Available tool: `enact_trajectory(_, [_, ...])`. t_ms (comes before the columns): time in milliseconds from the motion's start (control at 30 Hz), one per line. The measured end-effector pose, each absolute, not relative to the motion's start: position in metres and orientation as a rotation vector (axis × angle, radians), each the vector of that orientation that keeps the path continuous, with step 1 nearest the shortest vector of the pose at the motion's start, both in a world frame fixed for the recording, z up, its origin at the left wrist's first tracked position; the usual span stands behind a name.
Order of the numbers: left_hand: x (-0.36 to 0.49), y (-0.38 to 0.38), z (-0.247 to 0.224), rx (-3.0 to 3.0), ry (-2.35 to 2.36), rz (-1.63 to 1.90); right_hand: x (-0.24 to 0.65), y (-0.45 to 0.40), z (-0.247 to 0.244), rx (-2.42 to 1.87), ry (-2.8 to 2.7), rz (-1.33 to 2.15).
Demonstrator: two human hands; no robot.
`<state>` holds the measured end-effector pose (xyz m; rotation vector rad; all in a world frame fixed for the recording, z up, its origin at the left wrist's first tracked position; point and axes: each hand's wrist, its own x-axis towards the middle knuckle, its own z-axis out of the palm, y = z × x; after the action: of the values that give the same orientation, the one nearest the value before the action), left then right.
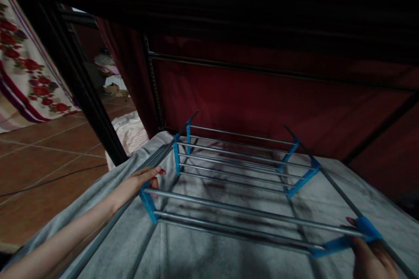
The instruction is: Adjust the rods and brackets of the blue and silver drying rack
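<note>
A rack of grey metal rods (229,208) with blue plastic brackets (148,204) lies on a grey cloth (203,261). My left hand (148,178) reaches to the near left bracket, its thumb and fingers around the side rod there. At the lower right, my right hand (369,255) is closed at the near right bracket (369,228), with fingers on both sides of it. Further back, two more rows of rods join blue brackets on each side.
Dark frame bars (88,91) stand at the left and run overhead. A dark red curtain (248,96) hangs behind the cloth. Left of it are a tiled floor (49,157) with a cable, a flowered cloth (32,69) and a striped cloth (129,133).
</note>
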<state>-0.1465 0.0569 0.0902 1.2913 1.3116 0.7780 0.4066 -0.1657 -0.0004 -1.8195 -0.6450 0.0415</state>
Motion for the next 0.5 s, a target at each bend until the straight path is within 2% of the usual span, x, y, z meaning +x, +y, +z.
enact_trajectory(267, [-0.144,0.070,0.071,1.286,1.400,0.797,0.407,-0.149,-0.008,-1.830,-0.494,0.147])
enact_trajectory(500, [-0.145,0.073,0.064,1.296,1.364,0.825,0.411,-0.142,-0.018,-1.670,-0.337,0.190])
